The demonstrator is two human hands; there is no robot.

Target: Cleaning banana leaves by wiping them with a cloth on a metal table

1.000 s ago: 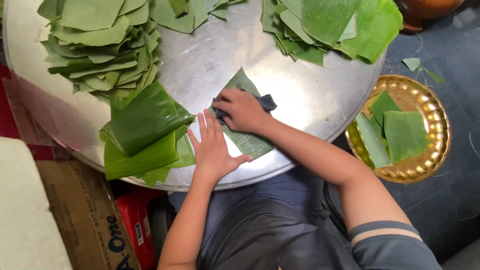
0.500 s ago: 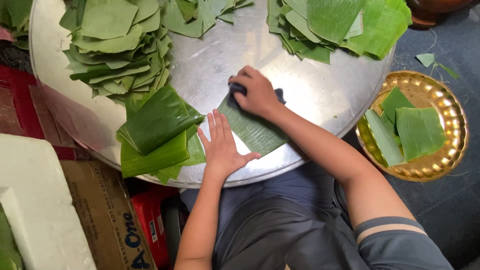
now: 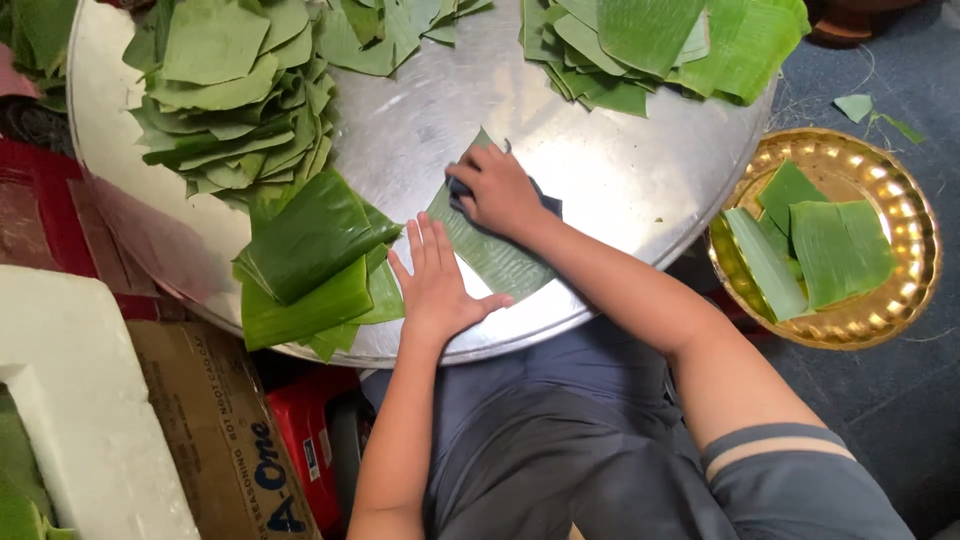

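A long green leaf strip (image 3: 497,262) lies on the round metal tray (image 3: 620,180). My left hand (image 3: 437,283) rests flat on the strip's near end, fingers spread, holding nothing. My right hand (image 3: 498,190) presses a dark cloth (image 3: 545,207) onto the strip's far end. The cloth shows only at the edges of my fingers.
A stack of folded dark green leaves (image 3: 310,260) sits left of my left hand. Piles of cut leaves (image 3: 230,90) lie at the tray's far left, and a brighter leaf pile (image 3: 660,45) at far right. A golden plate (image 3: 905,215) with leaf pieces sits on the floor, right. Cardboard box (image 3: 215,430) and white foam block (image 3: 80,420) at lower left.
My right hand has slid the cloth along the leaf strip toward its far end. My left hand stays flat on the near end. The camera view shifted slightly.
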